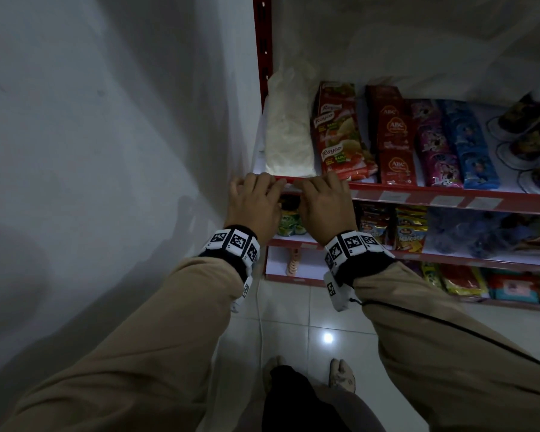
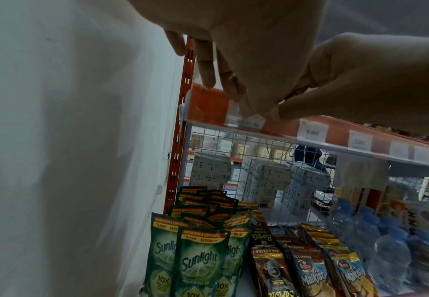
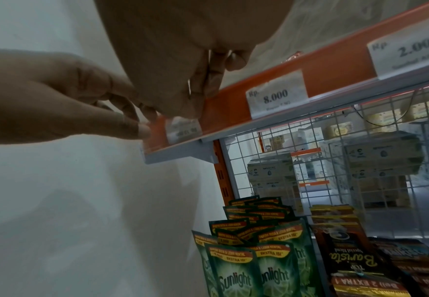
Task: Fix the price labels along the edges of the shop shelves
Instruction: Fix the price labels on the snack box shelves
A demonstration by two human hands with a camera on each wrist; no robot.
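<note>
Both hands are meeting at the shelf edge strip (image 3: pixel 233 96). The left hand (image 1: pixel 252 203) and the right hand (image 1: pixel 321 204) are pinching the leftmost price label (image 3: pixel 184 130) with curled fingers.

- The shelf edge strip (image 3: pixel 233 104) under my fingers looks like smooth orange plastic with a clear glossy cover; the shelf underside (image 3: pixel 297 120) is grey painted metal.
- The price labels, such as the 8.000 label (image 3: pixel 276 96), look like matt white paper with dark print.
- The slotted upright (image 2: pixel 176 152) at the shelf's left end is orange painted metal.
- The back grid (image 2: pixel 259 160) is thin white-coated wire.
- The Sunlight pouches (image 2: pixel 200 261) and Malkist packs (image 2: pixel 310 275) are glossy printed foil-like plastic.
- The wall (image 1: pixel 106 120) is matt white.
- The floor tiles (image 1: pixel 328 338) are glossy.
- My sleeves (image 1: pixel 169 338) are matt tan cloth.
</note>
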